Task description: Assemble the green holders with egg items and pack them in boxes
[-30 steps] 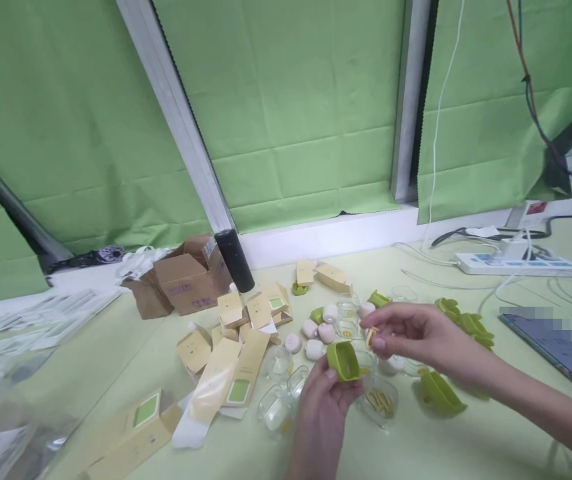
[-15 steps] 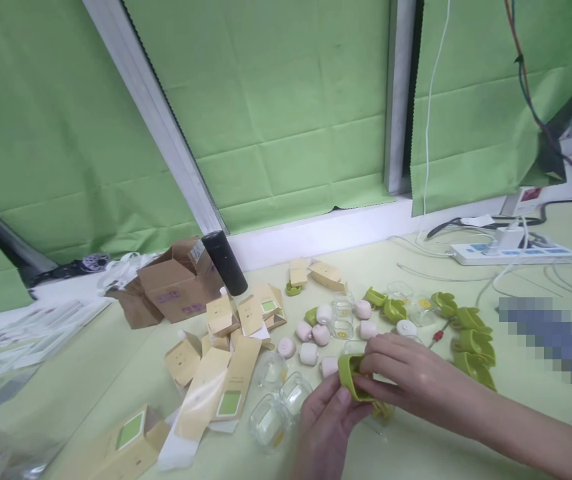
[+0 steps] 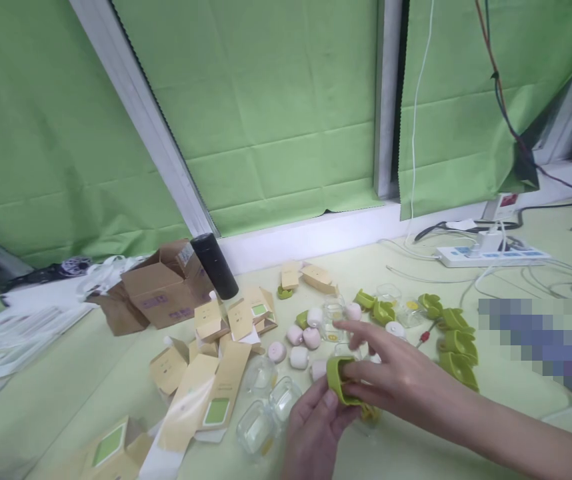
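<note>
My left hand (image 3: 313, 430) comes up from the bottom edge and grips a small green silicone case (image 3: 339, 379) with thumb and fingers. My right hand (image 3: 396, 380) reaches in from the right and rests on the same green case, index finger stretched out, other fingers pressed on the case. Under the hands lies a clear plastic container with yellow pieces (image 3: 370, 415), mostly hidden. Around them lie pink-white earbud cases (image 3: 299, 358) and clear plastic shells (image 3: 256, 427).
Tan cardboard boxes (image 3: 216, 327) and a brown carton (image 3: 156, 293) lie to the left beside a black cylinder (image 3: 215, 266). More green cases (image 3: 456, 347) sit to the right. A white power strip (image 3: 491, 255) with cables lies at the back right. Green curtains hang behind.
My right hand came down from above the case and closed onto it beside my left hand. The camera view shifted right and down.
</note>
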`<state>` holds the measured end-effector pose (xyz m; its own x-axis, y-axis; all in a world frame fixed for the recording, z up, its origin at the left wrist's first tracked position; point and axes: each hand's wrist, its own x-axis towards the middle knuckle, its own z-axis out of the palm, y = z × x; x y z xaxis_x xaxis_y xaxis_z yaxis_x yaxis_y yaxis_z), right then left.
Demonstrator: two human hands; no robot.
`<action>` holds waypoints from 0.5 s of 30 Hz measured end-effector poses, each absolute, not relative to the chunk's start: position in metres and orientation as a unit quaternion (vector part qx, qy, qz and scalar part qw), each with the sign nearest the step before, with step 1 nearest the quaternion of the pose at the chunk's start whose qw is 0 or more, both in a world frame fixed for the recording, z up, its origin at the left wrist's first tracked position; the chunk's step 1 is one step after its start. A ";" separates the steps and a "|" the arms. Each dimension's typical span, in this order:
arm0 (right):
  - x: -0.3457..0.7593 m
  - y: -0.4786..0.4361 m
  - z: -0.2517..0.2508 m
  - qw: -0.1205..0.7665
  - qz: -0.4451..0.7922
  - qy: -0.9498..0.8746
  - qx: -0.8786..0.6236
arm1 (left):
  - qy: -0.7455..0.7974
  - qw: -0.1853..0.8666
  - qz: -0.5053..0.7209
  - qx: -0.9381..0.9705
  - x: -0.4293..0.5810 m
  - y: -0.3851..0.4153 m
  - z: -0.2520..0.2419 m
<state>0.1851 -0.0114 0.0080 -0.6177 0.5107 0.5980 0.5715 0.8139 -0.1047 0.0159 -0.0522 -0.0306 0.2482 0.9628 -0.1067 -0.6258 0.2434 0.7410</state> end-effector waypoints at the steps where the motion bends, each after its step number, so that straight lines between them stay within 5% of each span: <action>1: 0.185 -0.012 0.008 0.316 -0.062 -0.898 -0.298 | 0.287 0.733 0.537 0.302 0.017 -0.052 -0.031; 9: 0.188 -0.019 0.013 0.281 -0.111 -0.921 -0.247 | 0.296 0.722 0.513 0.358 0.021 -0.056 -0.031; 15: 0.190 -0.017 0.016 0.277 -0.023 -0.921 -0.273 | 0.279 0.783 0.486 0.271 0.014 -0.054 -0.035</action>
<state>0.1897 -0.0171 0.0157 -0.6970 0.4902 0.5233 0.5153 0.8500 -0.1097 0.0139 -0.0538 -0.0350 0.3714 0.9121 -0.1738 -0.6098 0.3808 0.6951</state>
